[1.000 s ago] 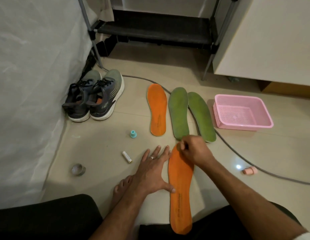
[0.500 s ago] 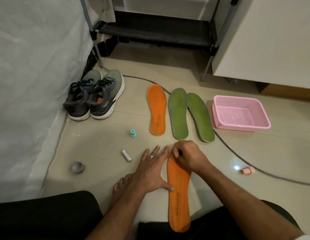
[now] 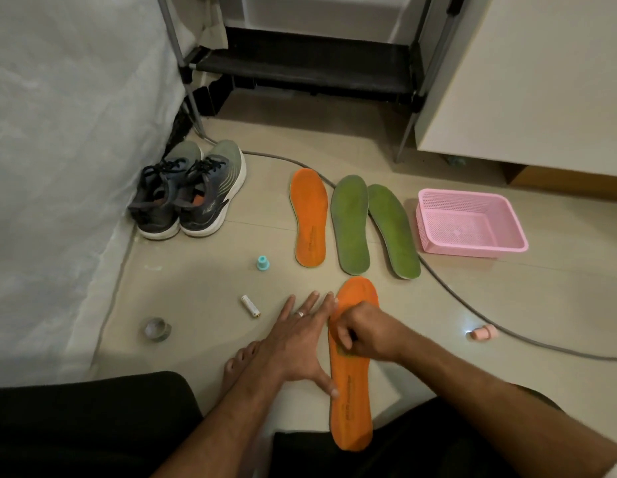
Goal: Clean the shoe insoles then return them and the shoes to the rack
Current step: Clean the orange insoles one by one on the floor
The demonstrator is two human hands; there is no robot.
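An orange insole point(image 3: 352, 401) lies lengthwise on the floor between my knees. My left hand point(image 3: 300, 339) rests flat beside it with fingers spread, the thumb pressing on its left edge. My right hand point(image 3: 365, 332) is fisted on the insole's upper half, gripping a small greenish pad point(image 3: 345, 354) that is mostly hidden under the fingers. Further away lie a second orange insole point(image 3: 309, 215) and two green insoles point(image 3: 350, 222) point(image 3: 393, 232) side by side. A pair of grey sneakers point(image 3: 193, 194) stands at the left, in front of the dark shoe rack point(image 3: 310, 67).
A pink mesh basket point(image 3: 472, 248) sits right of the green insoles. A grey cable point(image 3: 472, 312) curves across the floor. Small items lie about: a teal cap point(image 3: 263, 262), a battery point(image 3: 250, 306), a tape roll point(image 3: 157, 329), a pink piece point(image 3: 484, 332). White sheeting hangs at left.
My right hand has slid from the insole's toe end down toward its middle. My left hand has stayed flat in place.
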